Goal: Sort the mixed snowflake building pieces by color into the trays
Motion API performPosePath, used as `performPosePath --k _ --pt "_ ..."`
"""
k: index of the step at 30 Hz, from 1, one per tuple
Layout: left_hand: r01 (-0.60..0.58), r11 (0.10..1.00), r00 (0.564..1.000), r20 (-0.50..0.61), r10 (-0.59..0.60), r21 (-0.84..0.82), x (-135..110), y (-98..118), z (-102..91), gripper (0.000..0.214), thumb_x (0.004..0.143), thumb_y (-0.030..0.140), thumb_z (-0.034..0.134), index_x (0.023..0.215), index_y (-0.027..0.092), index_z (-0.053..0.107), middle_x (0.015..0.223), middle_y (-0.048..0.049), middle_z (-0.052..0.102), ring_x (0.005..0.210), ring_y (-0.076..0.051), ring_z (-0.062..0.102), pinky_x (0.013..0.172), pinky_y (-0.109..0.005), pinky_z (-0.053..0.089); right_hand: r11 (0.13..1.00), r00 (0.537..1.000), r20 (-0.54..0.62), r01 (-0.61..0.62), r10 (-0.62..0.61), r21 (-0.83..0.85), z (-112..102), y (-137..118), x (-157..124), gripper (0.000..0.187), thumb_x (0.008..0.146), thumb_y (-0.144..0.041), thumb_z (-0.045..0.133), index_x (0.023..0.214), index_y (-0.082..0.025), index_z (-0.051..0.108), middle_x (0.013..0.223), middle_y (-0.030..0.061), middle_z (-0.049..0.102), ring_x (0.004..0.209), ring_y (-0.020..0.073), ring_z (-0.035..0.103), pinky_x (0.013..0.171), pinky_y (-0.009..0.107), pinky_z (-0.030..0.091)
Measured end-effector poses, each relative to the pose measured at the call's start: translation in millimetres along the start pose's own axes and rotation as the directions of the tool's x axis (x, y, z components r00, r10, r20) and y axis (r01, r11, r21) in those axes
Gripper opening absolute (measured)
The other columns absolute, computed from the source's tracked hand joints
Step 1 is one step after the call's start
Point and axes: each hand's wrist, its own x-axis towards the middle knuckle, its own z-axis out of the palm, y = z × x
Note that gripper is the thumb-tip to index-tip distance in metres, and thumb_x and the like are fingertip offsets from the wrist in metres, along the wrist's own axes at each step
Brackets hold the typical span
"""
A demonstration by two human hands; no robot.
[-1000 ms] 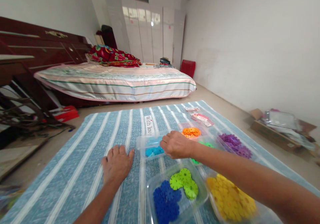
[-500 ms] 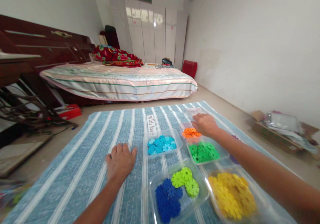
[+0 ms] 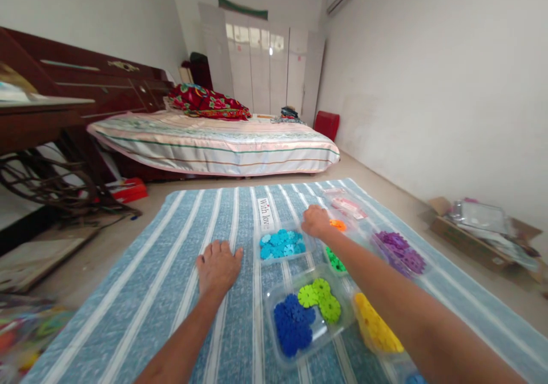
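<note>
My left hand (image 3: pixel 219 267) lies flat on the striped blue cloth (image 3: pixel 145 270), its fingers spread. My right hand (image 3: pixel 315 221) is closed, fingers curled down at the far right corner of the clear box of light-blue flower discs (image 3: pixel 282 243); whatever it grips is hidden. Partly under my right wrist are orange discs (image 3: pixel 338 225) and green discs (image 3: pixel 336 259) in clear boxes. Closer to me, one clear box holds dark-blue discs (image 3: pixel 293 324) and lime-green discs (image 3: pixel 321 299). My forearm partly covers the yellow discs (image 3: pixel 377 327).
Purple discs (image 3: pixel 400 251) fill a box at the right. A pink-and-white packet (image 3: pixel 349 207) lies beyond the orange discs. A bed (image 3: pixel 222 147) stands past the cloth, a cardboard box (image 3: pixel 471 235) on the floor at right, and a bag of colourful pieces (image 3: pixel 29 332) at lower left.
My right hand has moved left from over the orange discs to the light-blue box's edge. The purple box and pink packet now show. My left hand stays flat while the view shifts slightly.
</note>
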Motion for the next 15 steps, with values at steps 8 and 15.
performPosePath --k 8,15 --pt "0.008 0.993 1.0 -0.003 -0.009 -0.117 -4 -1 -2.5 0.051 0.084 0.041 0.032 0.114 0.006 0.054 0.122 -0.0207 0.052 0.117 -0.033 0.041 0.093 -0.047 0.027 0.993 0.998 -0.056 -0.019 0.026 0.117 -57 17 -6 0.021 0.079 -0.019 0.042 0.08 -0.015 0.063 0.075 0.0045 0.066 0.067 0.0133 0.055 0.057 0.022 0.034" --pt "0.026 0.949 0.999 0.049 -0.011 -0.316 -3 -7 -8.5 0.045 0.08 0.038 0.04 0.108 0.008 0.058 0.12 -0.0206 0.055 0.117 -0.034 0.043 0.097 -0.049 0.029 0.993 0.932 -0.343 0.11 -0.118 -0.043 -101 25 -65 0.017 0.081 -0.023 0.044 0.074 -0.017 0.058 0.066 0.0031 0.062 0.058 0.0136 0.051 0.054 0.025 0.027"
